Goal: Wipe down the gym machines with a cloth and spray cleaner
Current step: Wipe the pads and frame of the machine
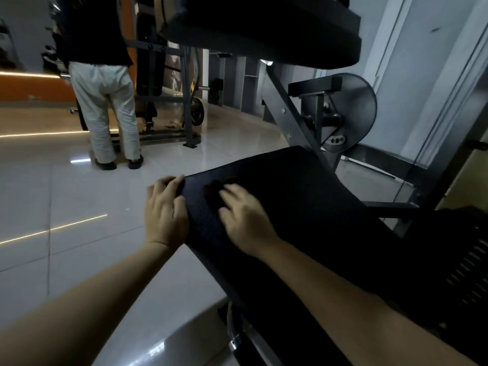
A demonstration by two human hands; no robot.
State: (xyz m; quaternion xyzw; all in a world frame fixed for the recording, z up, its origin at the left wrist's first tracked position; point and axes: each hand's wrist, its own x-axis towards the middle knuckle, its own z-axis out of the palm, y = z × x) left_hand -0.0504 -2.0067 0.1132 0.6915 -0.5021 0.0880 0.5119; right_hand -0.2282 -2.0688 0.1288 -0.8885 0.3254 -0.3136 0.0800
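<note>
Left hand grips the left edge of a black padded seat, fingers curled over the near corner, palm against the side. Right hand lies flat on the pad's top, pressing a dark cloth that shows just past the blurred fingertips. Second black pad overhangs above. Grey steel frame slants behind the seat, beside a round metal disc. On the glossy tiled floor, a person in pale trousers stands facing another machine.
</note>
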